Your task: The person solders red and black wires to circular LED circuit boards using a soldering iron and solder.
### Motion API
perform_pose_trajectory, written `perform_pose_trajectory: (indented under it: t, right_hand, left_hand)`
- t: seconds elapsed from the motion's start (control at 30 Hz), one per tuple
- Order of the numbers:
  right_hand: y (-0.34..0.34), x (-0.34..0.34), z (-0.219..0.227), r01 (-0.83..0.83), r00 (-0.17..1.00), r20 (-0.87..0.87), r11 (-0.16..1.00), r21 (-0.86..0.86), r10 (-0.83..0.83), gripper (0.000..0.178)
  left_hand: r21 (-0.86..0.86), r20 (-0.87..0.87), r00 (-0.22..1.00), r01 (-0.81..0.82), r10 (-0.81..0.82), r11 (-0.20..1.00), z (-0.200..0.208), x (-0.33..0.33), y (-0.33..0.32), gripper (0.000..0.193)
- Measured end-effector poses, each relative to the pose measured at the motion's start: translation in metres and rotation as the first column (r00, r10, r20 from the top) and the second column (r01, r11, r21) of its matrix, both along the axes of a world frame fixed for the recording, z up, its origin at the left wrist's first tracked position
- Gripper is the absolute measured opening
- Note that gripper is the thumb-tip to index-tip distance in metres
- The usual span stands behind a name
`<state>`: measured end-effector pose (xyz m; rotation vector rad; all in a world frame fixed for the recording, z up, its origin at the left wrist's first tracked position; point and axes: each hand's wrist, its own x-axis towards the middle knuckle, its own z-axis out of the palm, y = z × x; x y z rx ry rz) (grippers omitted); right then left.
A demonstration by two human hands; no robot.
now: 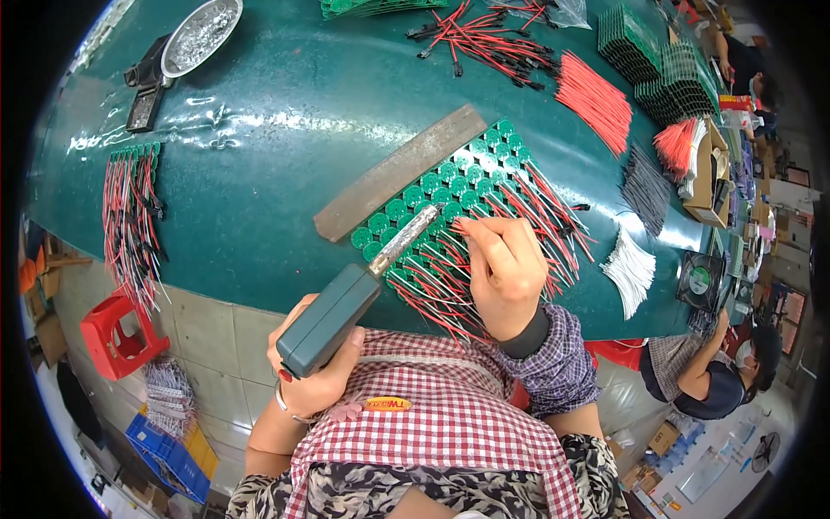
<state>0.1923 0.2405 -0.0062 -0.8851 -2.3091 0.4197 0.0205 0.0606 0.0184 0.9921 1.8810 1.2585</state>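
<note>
My left hand (322, 374) is wrapped round the dark green body of a soldering gun (331, 318). The gun's silvery barrel slants up and right, its tip over a panel of small round green circuit boards (430, 183). Close to that tip, my right hand (508, 270) has thumb and forefinger pinched on the end of a thin wire at the boards. Red, white and black wires (432, 285) fan from the panel toward me, partly hidden under my right hand. Along the panel's far side lies a flat metal bar (402, 169).
Farther right are bundles of red wires (593, 102), black wires (646, 189) and white wires (630, 270), plus stacked green panels (628, 43). Wired boards (131, 212) lie at left, below a metal dish (201, 36) on a stand. A co-worker (713, 372) sits at right.
</note>
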Motion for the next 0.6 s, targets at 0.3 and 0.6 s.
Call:
perform_pose_trajectory:
  t: [0.3,0.6]
  right_hand:
    - [-0.0029,0.0016,0.0023,-0.034,0.998,0.055,0.995,0.092,0.029,0.029]
    - [-0.0019,0.001,0.0049,-0.067,0.99,0.129,0.995,0.071,0.057,0.03]
  left_hand:
    - [0.004,0.003,1.0,-0.001,0.001,1.0,-0.0011,-0.001,-0.0013,0.023]
    - [0.062,0.006,0.999,0.033,-0.034,0.998,-0.0057,0.0006,-0.0007,0.022]
